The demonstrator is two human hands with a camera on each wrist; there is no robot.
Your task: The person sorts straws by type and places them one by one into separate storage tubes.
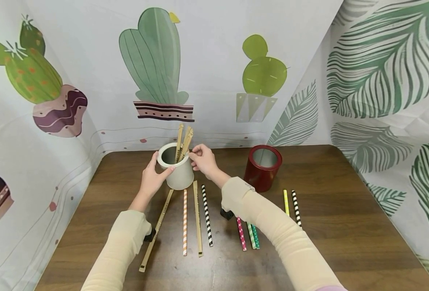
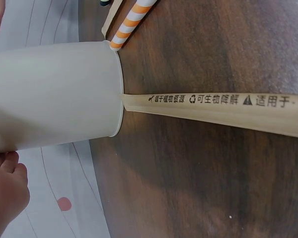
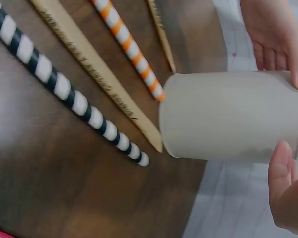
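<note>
A white can (image 1: 179, 176) stands upright toward the back of the table, with several paper-wrapped straws (image 1: 183, 143) leaning out of its mouth. My left hand (image 1: 152, 178) grips the can from its left side, thumb on the rim and fingers curled around behind. At the can's right rim is my right hand (image 1: 203, 161), beside the wrapped straws; in the right wrist view, its thumb (image 3: 279, 168) lies along the can near the rim. In front lie wrapped straws (image 1: 197, 218), an orange-striped straw (image 1: 185, 222) and a black-striped straw (image 1: 207, 216).
A dark red can (image 1: 263, 169) stands open-topped to the right. Partly beneath the right sleeve lie a pink dotted straw (image 1: 241, 234) and green straws (image 1: 252, 235). A yellow straw (image 1: 286, 202) and another black-striped straw (image 1: 296, 206) lie farther right. A printed cloth (image 1: 214, 81) hangs behind the table.
</note>
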